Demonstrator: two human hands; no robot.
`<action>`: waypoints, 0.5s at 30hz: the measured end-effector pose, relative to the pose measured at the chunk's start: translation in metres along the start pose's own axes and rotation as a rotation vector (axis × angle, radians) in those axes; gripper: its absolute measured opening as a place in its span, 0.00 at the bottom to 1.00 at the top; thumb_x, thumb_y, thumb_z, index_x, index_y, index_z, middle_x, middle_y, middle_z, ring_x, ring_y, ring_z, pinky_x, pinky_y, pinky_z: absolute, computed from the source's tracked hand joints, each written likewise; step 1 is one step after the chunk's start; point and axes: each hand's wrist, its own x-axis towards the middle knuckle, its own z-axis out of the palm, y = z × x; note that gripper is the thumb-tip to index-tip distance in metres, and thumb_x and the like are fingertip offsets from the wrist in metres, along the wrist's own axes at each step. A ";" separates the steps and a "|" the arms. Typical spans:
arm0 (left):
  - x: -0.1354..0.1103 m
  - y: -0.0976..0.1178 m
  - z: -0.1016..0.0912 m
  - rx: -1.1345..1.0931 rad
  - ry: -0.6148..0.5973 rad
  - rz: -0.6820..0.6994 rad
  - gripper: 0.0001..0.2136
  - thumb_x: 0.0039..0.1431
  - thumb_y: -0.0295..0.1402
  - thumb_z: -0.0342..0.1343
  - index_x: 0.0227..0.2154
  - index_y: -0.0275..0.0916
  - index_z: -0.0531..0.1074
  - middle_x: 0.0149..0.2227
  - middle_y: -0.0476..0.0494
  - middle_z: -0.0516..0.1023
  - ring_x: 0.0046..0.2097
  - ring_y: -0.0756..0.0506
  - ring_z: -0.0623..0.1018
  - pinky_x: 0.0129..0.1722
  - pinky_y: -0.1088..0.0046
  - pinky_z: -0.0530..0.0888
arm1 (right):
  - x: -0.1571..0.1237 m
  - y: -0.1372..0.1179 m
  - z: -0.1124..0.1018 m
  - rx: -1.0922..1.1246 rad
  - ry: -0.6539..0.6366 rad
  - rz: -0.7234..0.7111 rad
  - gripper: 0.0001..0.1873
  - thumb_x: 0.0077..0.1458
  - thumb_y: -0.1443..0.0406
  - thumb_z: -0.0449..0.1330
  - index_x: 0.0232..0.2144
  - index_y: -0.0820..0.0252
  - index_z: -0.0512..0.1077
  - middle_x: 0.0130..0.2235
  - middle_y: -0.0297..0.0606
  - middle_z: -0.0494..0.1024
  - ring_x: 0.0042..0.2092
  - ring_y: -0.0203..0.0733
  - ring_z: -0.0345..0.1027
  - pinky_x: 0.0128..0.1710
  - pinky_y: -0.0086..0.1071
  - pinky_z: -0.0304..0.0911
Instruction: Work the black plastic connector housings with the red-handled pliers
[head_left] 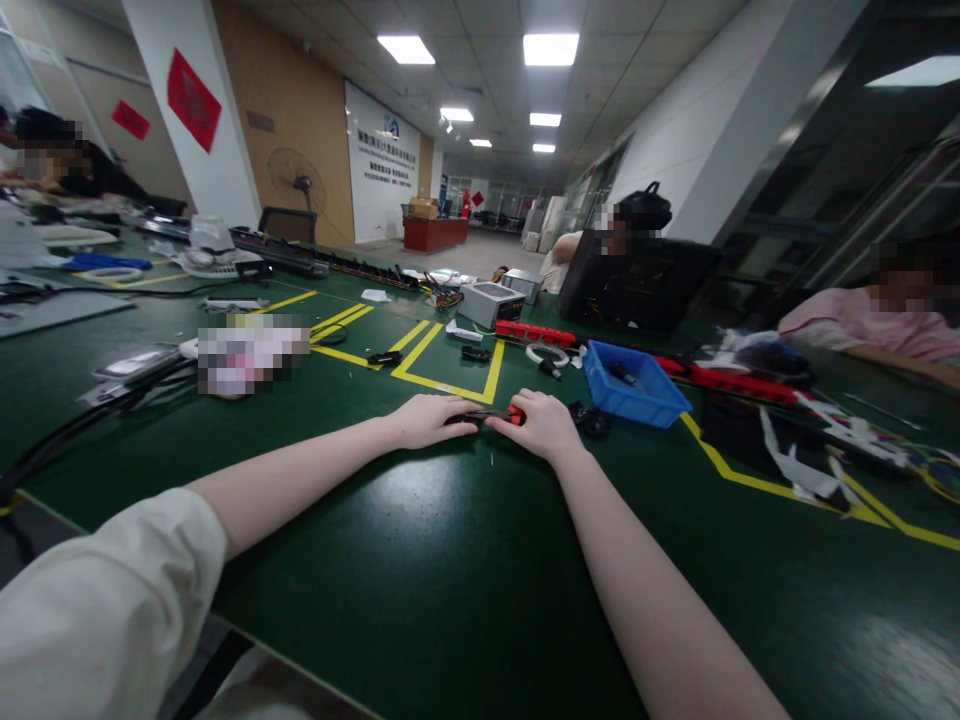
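Note:
Both hands meet close together above the green table [420,560]. My right hand [546,426] is closed around a small tool with an orange handle [517,414]; its dark metal end points left, and its exact kind is too small to tell. Pinched in the fingers of my left hand [427,420] is a small black piece [468,418], mostly covered by the fingers. The tool's tip reaches this piece, though whether it grips it is unclear. Just right of my right hand lies a coiled black cable [595,420].
A blue bin [649,408] holding a black item stands right of my hands. Beyond are small black parts [475,354], a grey metal box [489,303] and red strips [536,333]. Cables and a blurred object [251,355] lie left. Other people sit around the table.

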 end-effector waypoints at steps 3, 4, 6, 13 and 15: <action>0.000 -0.001 0.001 0.004 0.003 -0.006 0.23 0.69 0.48 0.44 0.61 0.43 0.65 0.60 0.43 0.72 0.57 0.40 0.75 0.55 0.64 0.71 | 0.001 0.000 0.001 0.002 0.005 0.005 0.30 0.56 0.38 0.51 0.24 0.57 0.68 0.32 0.38 0.74 0.35 0.40 0.65 0.34 0.33 0.52; 0.001 -0.001 0.001 0.003 0.003 -0.008 0.23 0.69 0.48 0.44 0.61 0.43 0.65 0.60 0.43 0.72 0.57 0.41 0.75 0.55 0.65 0.71 | 0.001 0.000 0.002 0.002 0.008 0.009 0.30 0.56 0.38 0.51 0.24 0.57 0.68 0.31 0.39 0.74 0.35 0.41 0.65 0.34 0.34 0.52; 0.001 -0.002 0.001 0.002 0.004 -0.008 0.23 0.69 0.48 0.44 0.61 0.43 0.65 0.60 0.43 0.72 0.57 0.41 0.75 0.55 0.65 0.71 | 0.001 0.000 0.003 0.002 0.012 0.015 0.30 0.56 0.38 0.51 0.23 0.57 0.68 0.31 0.39 0.74 0.35 0.41 0.65 0.33 0.34 0.51; 0.001 -0.001 0.002 0.006 0.024 -0.012 0.23 0.69 0.48 0.44 0.61 0.44 0.64 0.60 0.43 0.71 0.58 0.41 0.74 0.56 0.65 0.70 | 0.001 0.001 0.003 0.031 0.022 0.001 0.28 0.57 0.39 0.51 0.29 0.57 0.70 0.33 0.38 0.75 0.35 0.42 0.67 0.33 0.33 0.53; 0.001 -0.001 0.002 0.006 0.032 -0.023 0.23 0.69 0.48 0.44 0.61 0.44 0.64 0.60 0.43 0.71 0.58 0.41 0.74 0.56 0.65 0.70 | 0.001 0.001 0.003 0.038 0.031 -0.016 0.27 0.58 0.41 0.52 0.35 0.57 0.71 0.35 0.38 0.76 0.37 0.42 0.68 0.34 0.33 0.54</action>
